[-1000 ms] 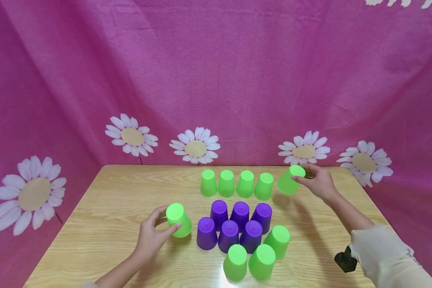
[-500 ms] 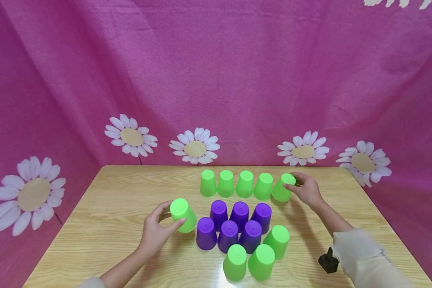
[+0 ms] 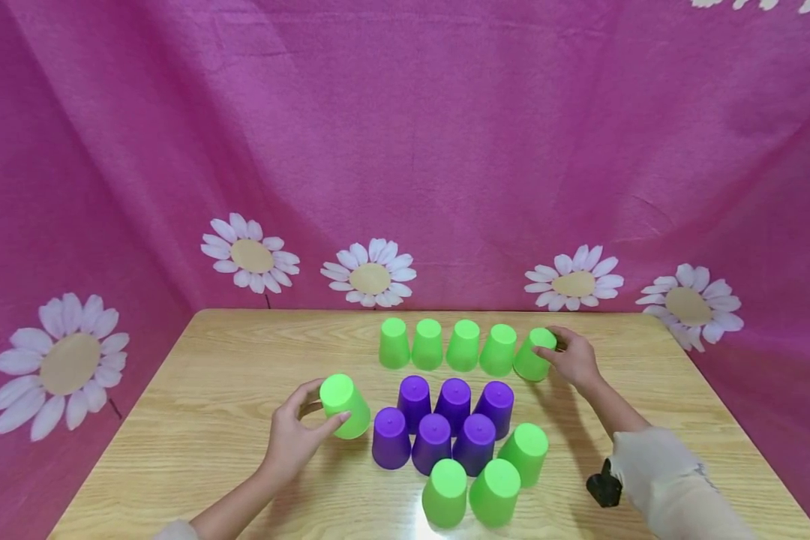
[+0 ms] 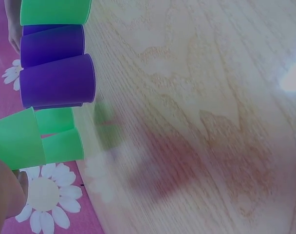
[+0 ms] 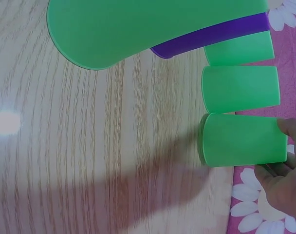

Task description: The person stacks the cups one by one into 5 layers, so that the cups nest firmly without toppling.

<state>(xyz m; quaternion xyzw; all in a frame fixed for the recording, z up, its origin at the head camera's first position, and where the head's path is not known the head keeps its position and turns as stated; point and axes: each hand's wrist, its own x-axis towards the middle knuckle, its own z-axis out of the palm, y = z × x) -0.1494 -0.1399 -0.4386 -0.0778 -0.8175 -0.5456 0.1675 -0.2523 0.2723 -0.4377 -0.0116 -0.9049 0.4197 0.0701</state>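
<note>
At the left of the purple cups, my left hand [image 3: 293, 435] grips an upside-down green cup [image 3: 344, 409], thumb on the near side. The left wrist view shows this green cup [image 4: 16, 141] at its left edge. My right hand [image 3: 576, 360] holds another upturned green cup [image 3: 532, 356] by its upper part, at the right end of the back row. That green cup [image 5: 243, 140] stands beside its neighbour in the right wrist view, its rim close over the table. Two rows of upturned purple cups [image 3: 434, 442] stand between the hands.
Several green cups [image 3: 463, 346] form a row toward the table's back edge. Three more green cups [image 3: 495, 493] stand at the near right of the purple ones. A pink cloth with daisies [image 3: 405, 165] hangs behind the wooden table [image 3: 196, 420].
My right hand has come left and lower, bringing its cup to the back row's end. My left hand has shifted slightly right and away with its cup. Over the last half second both barely move.
</note>
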